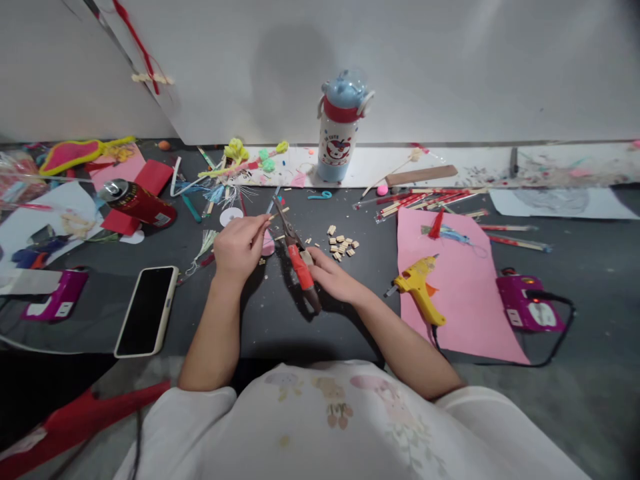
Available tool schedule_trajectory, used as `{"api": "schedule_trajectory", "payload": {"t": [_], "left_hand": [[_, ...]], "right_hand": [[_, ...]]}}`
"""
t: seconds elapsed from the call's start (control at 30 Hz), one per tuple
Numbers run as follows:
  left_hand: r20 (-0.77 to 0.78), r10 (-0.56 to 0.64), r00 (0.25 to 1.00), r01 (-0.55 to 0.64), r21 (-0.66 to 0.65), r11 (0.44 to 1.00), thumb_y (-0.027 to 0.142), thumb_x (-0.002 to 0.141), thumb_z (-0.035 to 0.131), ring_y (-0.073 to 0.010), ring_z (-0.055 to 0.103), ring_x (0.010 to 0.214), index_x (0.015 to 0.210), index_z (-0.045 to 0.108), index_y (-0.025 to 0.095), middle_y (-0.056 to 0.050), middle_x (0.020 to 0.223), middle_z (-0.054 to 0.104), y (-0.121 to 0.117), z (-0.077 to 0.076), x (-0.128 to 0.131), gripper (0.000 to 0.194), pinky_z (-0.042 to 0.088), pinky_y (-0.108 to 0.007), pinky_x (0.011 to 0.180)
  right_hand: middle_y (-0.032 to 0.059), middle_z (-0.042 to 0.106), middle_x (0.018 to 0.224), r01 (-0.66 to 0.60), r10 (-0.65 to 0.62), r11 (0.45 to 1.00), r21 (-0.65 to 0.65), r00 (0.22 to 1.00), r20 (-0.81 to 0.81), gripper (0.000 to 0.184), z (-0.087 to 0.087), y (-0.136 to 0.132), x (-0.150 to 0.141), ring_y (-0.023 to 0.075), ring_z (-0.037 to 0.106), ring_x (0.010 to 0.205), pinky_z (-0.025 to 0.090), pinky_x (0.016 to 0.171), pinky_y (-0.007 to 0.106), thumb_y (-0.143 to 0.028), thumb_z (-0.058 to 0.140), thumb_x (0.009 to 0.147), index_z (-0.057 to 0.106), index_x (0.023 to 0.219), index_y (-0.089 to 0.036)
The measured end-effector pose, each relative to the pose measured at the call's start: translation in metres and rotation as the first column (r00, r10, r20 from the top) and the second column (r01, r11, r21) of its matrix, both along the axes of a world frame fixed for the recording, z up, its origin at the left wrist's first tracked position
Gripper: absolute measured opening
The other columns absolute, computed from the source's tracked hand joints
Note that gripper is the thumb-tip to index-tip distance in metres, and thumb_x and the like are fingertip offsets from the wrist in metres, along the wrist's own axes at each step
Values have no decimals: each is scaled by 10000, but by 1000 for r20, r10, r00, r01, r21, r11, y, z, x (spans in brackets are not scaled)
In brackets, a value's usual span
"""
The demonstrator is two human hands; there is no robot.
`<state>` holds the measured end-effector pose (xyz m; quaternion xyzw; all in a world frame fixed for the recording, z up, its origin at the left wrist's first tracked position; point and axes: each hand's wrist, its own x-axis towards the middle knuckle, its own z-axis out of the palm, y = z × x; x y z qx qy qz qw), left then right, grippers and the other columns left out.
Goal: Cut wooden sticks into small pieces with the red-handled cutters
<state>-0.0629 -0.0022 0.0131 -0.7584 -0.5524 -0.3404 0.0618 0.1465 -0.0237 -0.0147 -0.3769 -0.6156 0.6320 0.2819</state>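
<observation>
Landmark: the white-and-blue plastic bottle with a red collar (339, 137), standing on a white strip (395, 159) before a white upright panel (425, 73). The dark grey tabletop (375, 233) offers open room in front of and slightly right of the bottle, as far as the left edge of a pink paper sheet (465, 307). The near table edge, opposite the bottle, is partly covered by the person's white printed shirt (330, 427).

In front and left of the bottle, the left hand (240, 245) pinches a thin, pale wooden stick (274, 216). Directly in front of the bottle, the right hand (329, 272) is closed on metal pliers with red-and-dark handles (300, 265); its fingers are largely hidden. The stick crosses the pliers' jaws, though whether they bite it cannot be told. Short, pale wooden pieces (341, 249) lie in front of the bottle, near the right hand.

A clear plastic bag (20, 177), far left of the bottle, is cut off by the frame; its contents are indistinct. The bottle is capped, its contents unseen. Left of it, a red-and-dark metal can (143, 203) likewise conceals its contents. Right of it, clear plastic sleeves (425, 201) contain slender red-and-pale sticks.
</observation>
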Motion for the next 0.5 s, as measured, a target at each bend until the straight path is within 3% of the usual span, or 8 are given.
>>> {"api": "schedule_trajectory", "payload": {"t": [0.3, 0.5], "left_hand": [[-10, 6, 1000, -6, 2, 1000, 290, 892, 496, -176, 641, 848, 1012, 686, 189, -59, 908, 721, 1, -1, 0, 247, 466, -287, 789], [7, 2, 1000, -2, 10, 1000, 293, 892, 494, -173, 643, 845, 1011, 688, 187, -60, 908, 722, 1, 0, 0, 251, 470, -288, 787]], "right_hand": [[7, 498, 921, -5, 5, 1000, 6, 1000, 4, 189, -3, 0, -1, 143, 457, 870, 370, 825, 303, -346, 430, 867, 466, 989, -205], [-1, 489, 896, -11, 11, 999, -33, 1000, -16, 160, 4, -1, 0, 134, 452, 856, 370, 823, 288, -334, 433, 868, 471, 951, -203]]}}
